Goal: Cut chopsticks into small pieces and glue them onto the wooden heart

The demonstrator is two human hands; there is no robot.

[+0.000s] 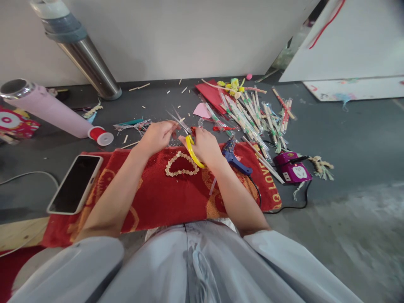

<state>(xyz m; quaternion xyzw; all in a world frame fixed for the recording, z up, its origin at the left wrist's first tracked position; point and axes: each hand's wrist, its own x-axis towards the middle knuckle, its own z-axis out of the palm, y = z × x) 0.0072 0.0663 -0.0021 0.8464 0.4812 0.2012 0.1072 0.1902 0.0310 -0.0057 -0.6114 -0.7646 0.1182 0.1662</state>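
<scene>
My right hand [206,145] is closed on yellow-handled scissors [191,152], the handle loop hanging below its fingers. The scissor blades stick out up and to the left, slightly apart. Just left of the blades is my left hand [158,136], its thumb and fingers pinched together; what they hold, if anything, is too small to make out. Below both hands, a heart-shaped outline of small pale pieces [168,171] lies on a red towel [151,206]. A blue hot glue gun [235,160] lies to the right of my right wrist.
Wrapped chopsticks [249,115] are heaped at the right, by a purple power socket [292,168] with a black cord. On the left are a phone [75,184], a red ribbon spool [101,136], a pink tumbler [49,109] and a steel flask [91,63]. Short stick offcuts are scattered behind.
</scene>
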